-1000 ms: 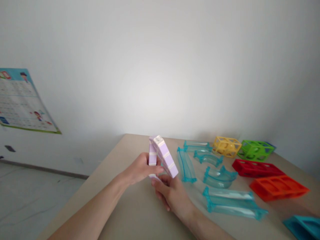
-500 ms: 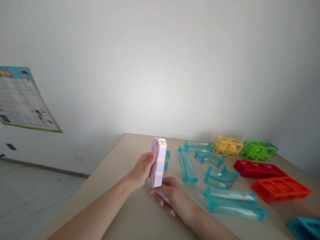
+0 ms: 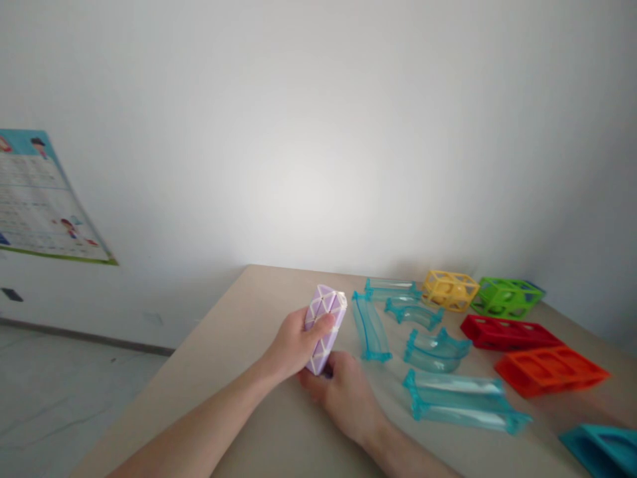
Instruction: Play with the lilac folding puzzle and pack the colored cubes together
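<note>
A lilac snake puzzle (image 3: 322,313) with white edges and triangular faces is held up over the table, folded into a compact block and tilted. My left hand (image 3: 293,342) grips it from the left, thumb laid across its front. My right hand (image 3: 346,398) is closed around its lower end. The right fingers and the part of the puzzle inside them are mostly hidden. Just right of the hands lies a clear teal track piece (image 3: 372,328), apart from both.
More clear teal track pieces, straight (image 3: 462,401) and curved (image 3: 435,352), lie to the right. Beyond them are yellow (image 3: 450,291) and green (image 3: 505,297) frame blocks, red (image 3: 512,333) and orange (image 3: 552,370) pieces, and a blue piece (image 3: 602,448). A wall stands behind the table (image 3: 233,332).
The puzzle has turned and tilted right, so its triangular faces now show. My left thumb has moved onto its front. My right fingers have closed in beneath it, hiding the strip seen there before.
</note>
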The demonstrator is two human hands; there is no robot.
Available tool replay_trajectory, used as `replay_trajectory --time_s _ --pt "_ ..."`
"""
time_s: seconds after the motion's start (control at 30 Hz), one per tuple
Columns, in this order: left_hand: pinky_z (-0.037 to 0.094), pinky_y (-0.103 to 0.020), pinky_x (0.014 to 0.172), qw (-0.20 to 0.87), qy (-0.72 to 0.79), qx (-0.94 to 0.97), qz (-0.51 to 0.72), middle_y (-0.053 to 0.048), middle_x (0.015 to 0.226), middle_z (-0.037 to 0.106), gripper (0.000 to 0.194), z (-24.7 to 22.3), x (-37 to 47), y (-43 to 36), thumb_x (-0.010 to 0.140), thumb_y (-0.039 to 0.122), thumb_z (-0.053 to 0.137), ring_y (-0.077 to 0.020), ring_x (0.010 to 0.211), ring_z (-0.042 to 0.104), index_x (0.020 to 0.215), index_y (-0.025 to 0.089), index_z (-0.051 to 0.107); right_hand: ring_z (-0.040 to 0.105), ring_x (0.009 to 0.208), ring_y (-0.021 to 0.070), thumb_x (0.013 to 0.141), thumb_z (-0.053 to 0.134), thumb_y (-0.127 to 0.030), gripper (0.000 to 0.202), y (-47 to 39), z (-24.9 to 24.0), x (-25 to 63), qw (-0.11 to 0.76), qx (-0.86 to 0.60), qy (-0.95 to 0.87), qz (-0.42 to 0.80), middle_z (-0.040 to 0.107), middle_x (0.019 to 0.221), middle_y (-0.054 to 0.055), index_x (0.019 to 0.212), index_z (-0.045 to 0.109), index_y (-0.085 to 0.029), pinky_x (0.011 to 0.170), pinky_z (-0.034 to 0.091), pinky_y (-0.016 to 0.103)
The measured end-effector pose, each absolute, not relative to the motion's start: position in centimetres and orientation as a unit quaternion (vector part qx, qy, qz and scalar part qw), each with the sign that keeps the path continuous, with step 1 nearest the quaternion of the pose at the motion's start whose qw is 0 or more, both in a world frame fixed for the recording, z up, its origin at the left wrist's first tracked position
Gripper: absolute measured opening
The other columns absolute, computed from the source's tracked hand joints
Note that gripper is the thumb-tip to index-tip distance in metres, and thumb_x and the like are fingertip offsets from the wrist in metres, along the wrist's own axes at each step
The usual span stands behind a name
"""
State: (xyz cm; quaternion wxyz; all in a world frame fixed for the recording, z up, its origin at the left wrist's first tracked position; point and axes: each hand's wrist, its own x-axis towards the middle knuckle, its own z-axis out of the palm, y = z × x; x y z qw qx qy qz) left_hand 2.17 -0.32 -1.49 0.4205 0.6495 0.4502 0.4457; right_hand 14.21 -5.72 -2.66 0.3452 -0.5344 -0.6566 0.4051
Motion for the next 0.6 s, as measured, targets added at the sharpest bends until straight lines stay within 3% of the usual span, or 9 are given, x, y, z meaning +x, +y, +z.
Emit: replay_trajectory --time_s 0.23,0.43,0.6 --pt "0.033 -0.021 0.048 0.341 0.513 0.59 0.522 0.002 0.059 0.053 0.046 -1.1 1.6 0.4 0.084 0.059 0.055 -0.0113 0.055 0.046 0.07 0.015 0.059 0.06 0.067 0.0172 0.082 0.06 -0.029 0.017 -5.7 -2.5 14.6 0.394 -0.533 -0.661 0.352 0.07 0.077 0.002 0.089 0.07 -0.018 0.06 0.039 0.025" --pt "0.033 -0.02 0.047 0.313 0.514 0.568 0.562 0.002 0.057 0.053 0.046 -1.1 1.7 0.0 0.085 0.059 0.054 -0.0111 0.052 0.046 0.07 0.016 0.059 0.056 0.064 0.016 0.085 0.061 -0.036 0.018 -5.6 -2.8 14.9 0.408 -0.521 -0.666 0.344 0.067 0.072 0.001 0.088 0.066 -0.019 0.058 0.038 0.025" --pt "0.034 -0.02 0.048 0.251 0.522 0.578 0.575 0.001 0.061 0.058 0.041 -1.2 1.4 0.0 0.086 0.055 0.054 -0.0117 0.054 0.049 0.076 0.016 0.062 0.052 0.06 0.0153 0.091 0.051 -0.039 0.029 -5.4 -2.6 15.3 0.378 -0.534 -0.677 0.337 0.06 0.063 0.002 0.075 0.062 -0.018 0.053 0.03 0.025"
